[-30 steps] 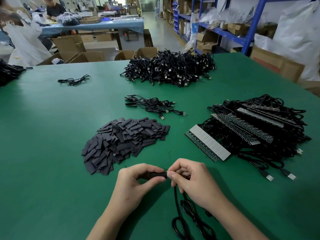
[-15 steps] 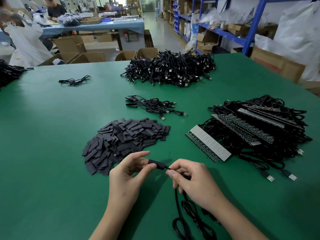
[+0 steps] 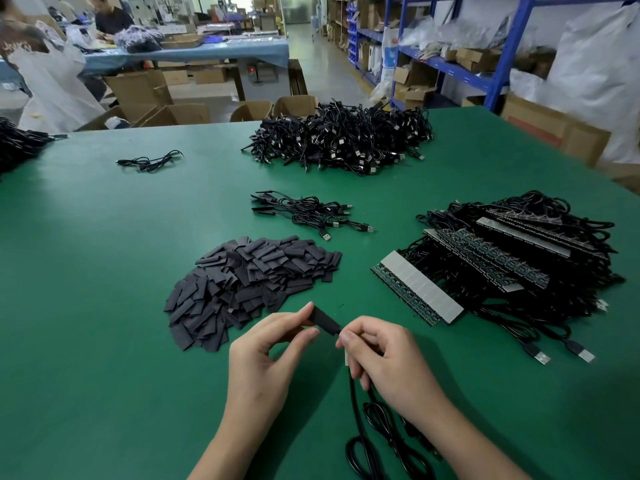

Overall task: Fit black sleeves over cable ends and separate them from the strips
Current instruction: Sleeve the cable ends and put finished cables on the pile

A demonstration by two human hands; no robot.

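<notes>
Honestly, the black sleeve [image 3: 323, 319] looked light and floppy; left hand [image 3: 263, 358] pinched its end. Right hand [image 3: 384, 358] gripped the limp cable [image 3: 354, 396] just behind.

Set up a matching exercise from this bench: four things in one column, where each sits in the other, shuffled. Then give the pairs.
Things
1. sleeve pile
2. big cable heap
3. strip stack
4. single sleeve

Places
A. pinched in the left hand, next to the right hand, which grips a cable
B. far side of the green table
C. right side of the table
D. mid-table, just beyond the left hand

Pairs: 1-D, 2-B, 3-C, 4-A
</notes>
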